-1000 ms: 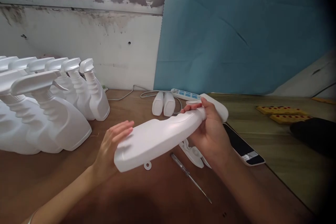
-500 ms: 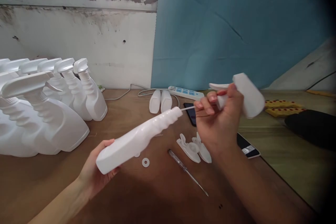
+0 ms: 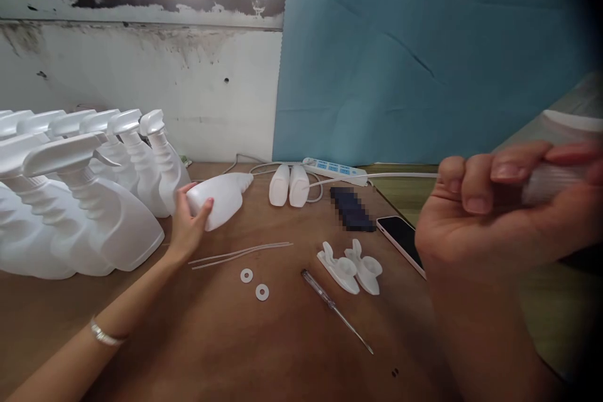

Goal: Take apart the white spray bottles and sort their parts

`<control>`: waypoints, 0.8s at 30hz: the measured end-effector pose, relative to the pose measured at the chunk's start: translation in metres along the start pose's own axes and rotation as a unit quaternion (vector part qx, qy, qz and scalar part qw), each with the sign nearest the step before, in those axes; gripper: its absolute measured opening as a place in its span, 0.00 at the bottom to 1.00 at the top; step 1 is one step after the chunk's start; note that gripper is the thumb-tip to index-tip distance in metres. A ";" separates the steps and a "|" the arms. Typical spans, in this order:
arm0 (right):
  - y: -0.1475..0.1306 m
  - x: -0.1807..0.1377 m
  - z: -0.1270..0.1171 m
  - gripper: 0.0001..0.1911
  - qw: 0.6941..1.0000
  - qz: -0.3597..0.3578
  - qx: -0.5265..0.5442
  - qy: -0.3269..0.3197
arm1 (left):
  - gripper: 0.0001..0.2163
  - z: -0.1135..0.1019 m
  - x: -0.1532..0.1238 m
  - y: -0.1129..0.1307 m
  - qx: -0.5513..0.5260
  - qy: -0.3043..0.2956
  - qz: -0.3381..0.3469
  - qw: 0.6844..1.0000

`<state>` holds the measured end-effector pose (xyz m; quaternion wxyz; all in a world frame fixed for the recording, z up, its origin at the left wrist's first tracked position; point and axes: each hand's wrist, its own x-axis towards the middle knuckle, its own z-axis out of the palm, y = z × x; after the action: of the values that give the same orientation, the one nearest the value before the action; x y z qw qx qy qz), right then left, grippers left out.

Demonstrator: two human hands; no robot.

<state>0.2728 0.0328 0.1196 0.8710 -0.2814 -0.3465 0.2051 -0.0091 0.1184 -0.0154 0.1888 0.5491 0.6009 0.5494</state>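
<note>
My left hand (image 3: pixel 191 223) is closed around the lower part of a white plastic bottle (image 3: pixel 221 198), tilted with its ribbed neck toward the right. The neck is apart from any sprayer. At the right, close to the camera, my right hand (image 3: pixel 499 220) grips a white trigger spray head by its ribbed collar (image 3: pixel 549 187); much of the head is blurred or cut off by the frame edge. A long thin dip tube (image 3: pixel 400 174) runs leftward from that hand, its tip in front of two white sprayer shells (image 3: pixel 298 185).
Assembled spray bottles (image 3: pixel 117 220) stand packed at the left. On the wooden table lie two thin tubes (image 3: pixel 240 254), two washers (image 3: pixel 262 292), a screwdriver (image 3: pixel 336 309), white trigger parts (image 3: pixel 339 270) and a phone (image 3: pixel 400 242). A power strip (image 3: pixel 334 169) is behind.
The dip tube has come out of the bottle neck. My right hand moved right and nearer the camera with the spray head; my left hand carried the bottle farther back, uncovering the thin tubes.
</note>
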 end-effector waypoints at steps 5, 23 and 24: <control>0.003 -0.003 0.002 0.19 0.999 -0.039 0.028 -0.014 | 0.23 0.038 0.019 0.003 0.180 -0.067 0.169 0.967; 0.003 0.005 0.005 0.16 0.999 -0.024 0.000 0.026 | 0.38 0.117 0.022 0.012 0.346 -0.150 0.219 0.900; 0.003 0.006 0.005 0.16 0.999 -0.026 0.004 0.028 | 0.38 0.119 0.022 0.012 0.343 -0.149 0.220 0.901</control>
<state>0.2724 0.0403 0.1234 0.8864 -0.2747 -0.3286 0.1757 0.0880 0.1884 -0.0355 -0.0499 0.7736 0.5805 0.2492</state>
